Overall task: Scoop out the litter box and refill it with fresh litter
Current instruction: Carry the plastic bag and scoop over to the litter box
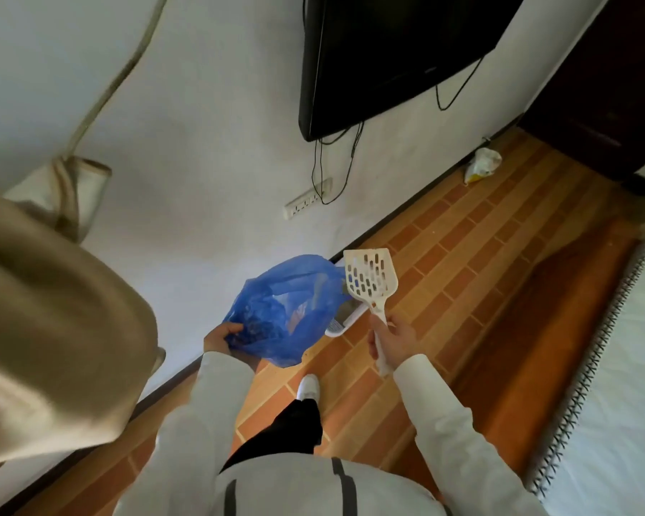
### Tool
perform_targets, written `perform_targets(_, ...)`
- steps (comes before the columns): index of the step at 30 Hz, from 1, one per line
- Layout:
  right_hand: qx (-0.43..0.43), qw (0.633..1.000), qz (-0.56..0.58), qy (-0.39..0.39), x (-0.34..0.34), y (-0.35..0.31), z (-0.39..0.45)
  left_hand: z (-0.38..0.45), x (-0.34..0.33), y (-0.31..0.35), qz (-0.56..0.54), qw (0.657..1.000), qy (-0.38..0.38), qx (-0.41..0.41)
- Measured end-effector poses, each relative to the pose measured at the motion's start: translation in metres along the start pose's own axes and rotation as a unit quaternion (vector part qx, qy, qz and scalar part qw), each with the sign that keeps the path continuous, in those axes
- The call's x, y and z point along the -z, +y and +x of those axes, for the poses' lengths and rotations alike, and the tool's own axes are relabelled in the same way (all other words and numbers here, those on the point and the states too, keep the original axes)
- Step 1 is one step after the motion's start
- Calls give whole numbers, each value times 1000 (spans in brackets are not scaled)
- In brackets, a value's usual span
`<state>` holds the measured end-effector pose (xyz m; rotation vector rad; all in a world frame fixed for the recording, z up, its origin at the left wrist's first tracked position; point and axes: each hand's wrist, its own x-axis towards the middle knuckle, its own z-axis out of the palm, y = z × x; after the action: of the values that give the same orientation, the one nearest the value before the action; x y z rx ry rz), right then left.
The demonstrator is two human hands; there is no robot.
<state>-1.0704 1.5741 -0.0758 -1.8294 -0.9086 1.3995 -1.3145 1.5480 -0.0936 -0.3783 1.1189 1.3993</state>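
Two hands are in view, both at work. At about 7 o'clock from centre the left hand (222,337) has its fingers curled round the gathered edge of one blue bag (282,309), whose mouth gapes toward 1 o'clock; dark contents show dimly through the plastic and cannot be made out. At 5 o'clock the right hand (390,342) grips the handle of one white slotted scoop (369,279), fingers closed round it together with a scrap of white paper. The scoop's long axis runs from the hand at 5 o'clock up to 11 o'clock, head uppermost and tilted over the bag's rim. Just behind bag and scoop, against the wall, sits the litter box (345,320); only one white corner of it shows, the rest hidden by the bag. One white shoe (308,385) stands on the brick-patterned floor (462,255) below. Farther off, a power strip (308,202) hangs on the wall with cables from one dark screen (388,57), cut off at the top, and one small bag (481,165) lies at 2 o'clock.
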Motion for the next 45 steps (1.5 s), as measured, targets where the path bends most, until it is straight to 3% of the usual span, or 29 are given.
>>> perform_targets(11,14,997,-67,-32,-22,-65,107,58,-83,19,24,996,81,36)
perform_targets(23,13,986,-92,-140,-30,-84,205,75,-115,-13,-100,988,114,-13)
perform_targets(31,29,929,-238,-282,21,-136,274,75,-156,-94,-242,958,59,-141)
perform_targets(45,69,861,-308,-399,78,-168,337,49,-232,-207,-378,884,101,-256)
